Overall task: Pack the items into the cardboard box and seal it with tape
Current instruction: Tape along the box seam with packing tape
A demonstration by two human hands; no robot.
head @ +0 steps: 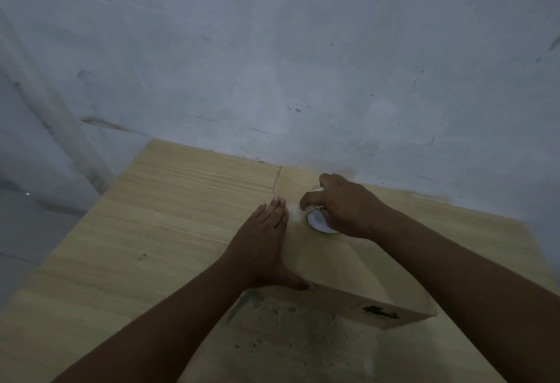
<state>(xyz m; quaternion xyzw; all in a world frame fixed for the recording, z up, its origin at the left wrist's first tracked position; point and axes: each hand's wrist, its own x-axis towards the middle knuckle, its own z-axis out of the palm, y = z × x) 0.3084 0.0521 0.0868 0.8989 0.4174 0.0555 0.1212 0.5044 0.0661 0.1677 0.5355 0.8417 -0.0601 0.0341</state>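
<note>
As the right hand (342, 207) was curled over the tape roll (316, 220), fingers and thumb clamped round its rim, only the roll's pale core showed below the knuckles. The roll rested on the top of the box (333, 264), toward the box's far left corner.

Left hand (263, 246): flat, fingers straight and together, pressing down on the box top along its left edge. Fingertips lay just beside the roll, not touching it. The thumb was spread back to the box's near left corner.

A faint glossy patch lay between the left fingertips and the roll. Probably clear tape already stuck down, but too dim to confirm.

Box: flaps down, top closed, no contents in view. It sat on the right half of the tabletop (151, 216), its far side close to the tabletop's far edge, where the wall (272, 49) rose. The left half of the tabletop showed bare wood grain.

Judgement: packing looked finished and the sealing step was in hand. The left hand appeared to be pinning the laid end while the right held the roll ready to pay out.

Next move would call for drawing the roll along the top under even tension, with the left hand following to smooth the strip. A cut or tear would come after; no cutter seen.
</note>
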